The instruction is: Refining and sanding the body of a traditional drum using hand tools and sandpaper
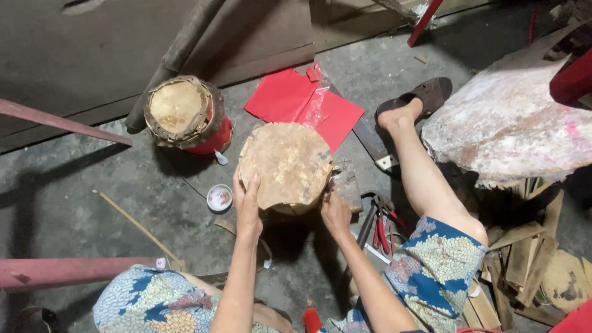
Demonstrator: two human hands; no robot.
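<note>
A round drum with a tan hide skin (287, 163) stands on the concrete floor between my legs. My left hand (246, 200) lies flat against its near left rim, fingers pressing the skin's edge. My right hand (333, 209) grips the skin's edge at the near right side of the drum. A second, smaller drum (185, 114) with a red body and a laced hide top stands to the far left, untouched.
Red paper sheets (305, 105) lie behind the drum. A small white dish (219, 198) sits left of my left hand. Red-handled pliers (382, 225) lie at right, beside my right leg (425, 179). A large pale hide (512, 123) and wood scraps (524, 265) fill the right.
</note>
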